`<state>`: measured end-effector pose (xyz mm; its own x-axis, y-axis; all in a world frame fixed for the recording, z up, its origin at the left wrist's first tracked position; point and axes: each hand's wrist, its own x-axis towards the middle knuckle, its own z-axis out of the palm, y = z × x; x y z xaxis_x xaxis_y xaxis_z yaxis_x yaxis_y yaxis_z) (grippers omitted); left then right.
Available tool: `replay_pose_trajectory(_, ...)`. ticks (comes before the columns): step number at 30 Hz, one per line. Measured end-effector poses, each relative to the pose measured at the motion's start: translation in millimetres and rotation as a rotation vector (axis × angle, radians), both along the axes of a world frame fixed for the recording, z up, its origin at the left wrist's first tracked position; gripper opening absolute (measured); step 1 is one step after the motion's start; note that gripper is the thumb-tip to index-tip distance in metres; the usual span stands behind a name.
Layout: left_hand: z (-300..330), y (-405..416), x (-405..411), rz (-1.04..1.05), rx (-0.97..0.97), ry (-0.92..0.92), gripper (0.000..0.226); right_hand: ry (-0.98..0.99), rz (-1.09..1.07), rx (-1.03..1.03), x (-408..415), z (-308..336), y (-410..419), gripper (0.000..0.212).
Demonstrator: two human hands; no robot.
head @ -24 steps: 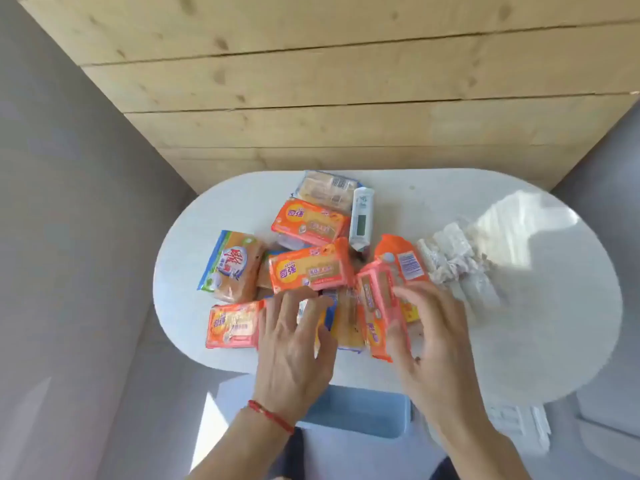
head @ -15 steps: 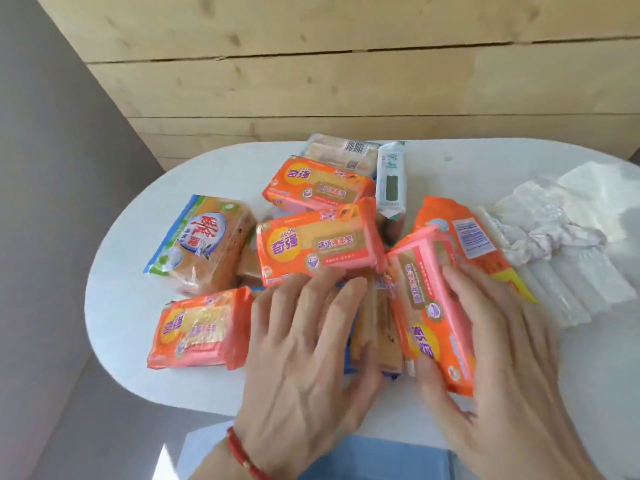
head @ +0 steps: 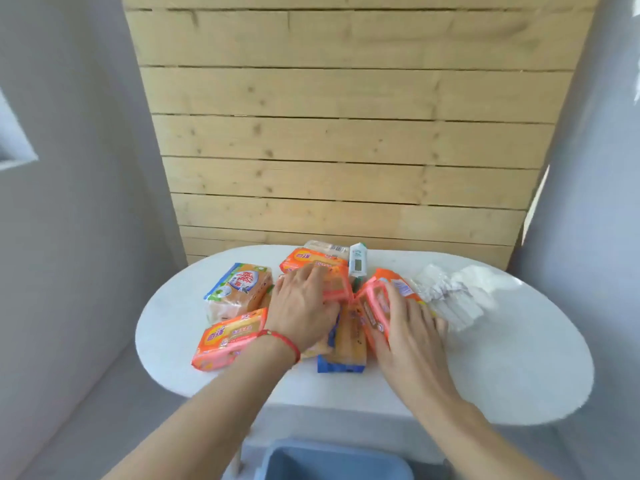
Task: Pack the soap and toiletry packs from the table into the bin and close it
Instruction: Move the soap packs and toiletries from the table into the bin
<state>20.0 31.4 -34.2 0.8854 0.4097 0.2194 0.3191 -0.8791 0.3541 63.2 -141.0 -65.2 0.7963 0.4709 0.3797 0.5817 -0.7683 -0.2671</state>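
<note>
Several soap packs lie heaped on the white oval table (head: 502, 368). My left hand (head: 304, 306) reaches over the heap, its fingers curled on the middle orange soap pack (head: 336, 289). My right hand (head: 408, 330) clasps a tilted orange soap pack (head: 372, 311) that stands on its edge. Between the hands lies a yellow soap in a blue wrapper (head: 346, 348). Another orange pack (head: 228, 337) sits near the left front edge, with a blue-green pack (head: 239, 289) behind it. The blue bin (head: 332, 459) stands open below the table's near edge.
A white tube box (head: 357, 259), a far orange pack (head: 304, 259) and a pale pack sit at the back of the heap. Clear plastic toiletry packs (head: 446, 299) lie to the right. A wooden plank wall rises behind; grey walls flank both sides.
The view has pulled back and up. My left hand moved forward from the near packs onto the middle orange pack. My right hand stays on the tilted orange pack.
</note>
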Motion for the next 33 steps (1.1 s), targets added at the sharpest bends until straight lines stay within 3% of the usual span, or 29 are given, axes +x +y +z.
replay_pose_trajectory(3,15.0,-0.5,23.6,0.028,-0.041,0.231,0.062,0.173,-0.038,0.252,-10.5,17.0,-13.4,0.06)
replay_pose_trajectory(6,36.3,-4.6,41.0,0.045,0.034,0.381,0.064,0.282,-0.046,0.554,-23.0,28.4,-36.8,0.027)
replay_pose_trajectory(8,44.2,-9.4,47.1,-0.011,0.12,0.467,0.056,0.548,-0.031,0.765,-22.8,30.7,-57.6,0.008)
replay_pose_trajectory(11,48.8,-20.5,50.2,0.075,0.171,0.425,0.045,1.032,0.063,0.96,-16.8,33.3,-90.4,0.016)
replay_pose_trajectory(14,59.3,-34.2,36.1,0.024,0.255,0.145,0.051,1.172,0.194,0.856,-11.2,29.7,-115.7,0.023)
replay_pose_trajectory(17,50.4,-55.4,-10.1,-0.193,0.418,-0.251,0.06,1.246,0.316,0.753,-15.6,16.9,-131.0,0.032)
replay_pose_trajectory(20,0.1,-82.0,-72.6,-0.314,0.252,-0.515,0.063,1.317,0.348,0.631,-23.0,-9.4,-140.2,0.041)
replay_pose_trajectory(22,-46.6,-97.8,-107.5,-0.231,-0.019,-0.405,0.05,1.333,0.331,0.549,-27.0,-29.8,-143.3,0.04)
replay_pose_trajectory(25,-125.6,-101.4,-129.0,0.067,-0.32,0.068,0.039,1.318,0.177,0.411,-40.6,-81.8,-130.9,0.03)
replay_pose_trajectory(27,-167.6,-88.1,-127.1,0.198,-0.392,0.226,0.04,1.252,0.063,0.358,-47.7,-120.0,-113.7,0.026)
replay_pose_trajectory(30,-209.7,-66.0,-113.9,0.296,-0.48,0.258,0.039,1.205,-0.024,0.287,-46.7,-164.1,-87.5,0.02)
replay_pose_trajectory(33,-248.7,-53.8,-114.8,0.333,-0.438,0.371,0.042,1.24,-0.081,0.187,-51.7,-199.0,-69.2,0.016)
